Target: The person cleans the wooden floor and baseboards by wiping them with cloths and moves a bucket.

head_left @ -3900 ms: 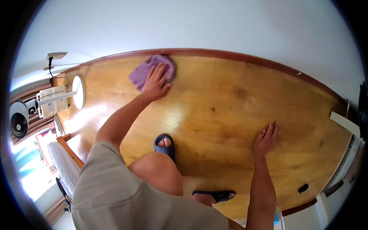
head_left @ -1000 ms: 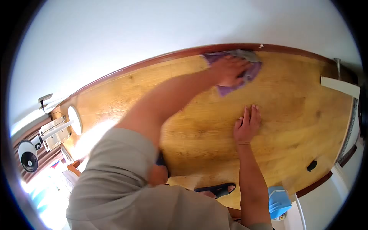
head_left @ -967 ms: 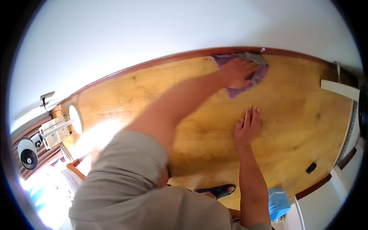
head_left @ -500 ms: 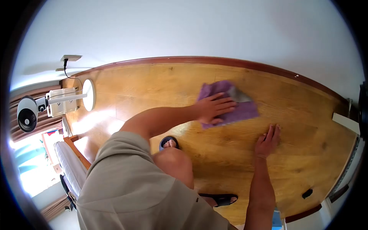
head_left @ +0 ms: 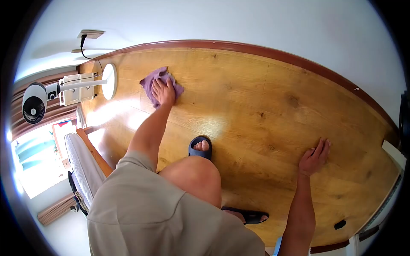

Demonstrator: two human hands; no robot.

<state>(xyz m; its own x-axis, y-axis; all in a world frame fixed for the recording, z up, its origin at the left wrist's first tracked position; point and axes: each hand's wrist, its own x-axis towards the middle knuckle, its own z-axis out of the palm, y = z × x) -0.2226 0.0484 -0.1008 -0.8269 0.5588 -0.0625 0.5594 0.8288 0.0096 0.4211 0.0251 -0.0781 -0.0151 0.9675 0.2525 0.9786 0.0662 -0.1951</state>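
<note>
A purple cloth [head_left: 178,90] lies crumpled on the wooden floor near the far wall, left of centre. My left hand [head_left: 163,92] presses flat on top of it, fingers stretched out and slightly spread, arm reaching forward. Bare floor is under my right hand [head_left: 314,158], which leans there at the right with its fingers extended and a dark gap beside the thumb. I make out nothing held in it.
A white pedestal fan [head_left: 110,82] stands at left, its cord running to a wall socket [head_left: 90,33]. Behind it is a white drawer unit [head_left: 70,90]. A reddish baseboard [head_left: 239,46] edges the wall. A small black object [head_left: 340,225] lies at lower right. My feet wear dark slippers [head_left: 194,147].
My left hand has slid the purple cloth leftward across the floor, toward the fan. The cloth is more bunched now. My right hand stays on the floor; the view has shifted slightly.
</note>
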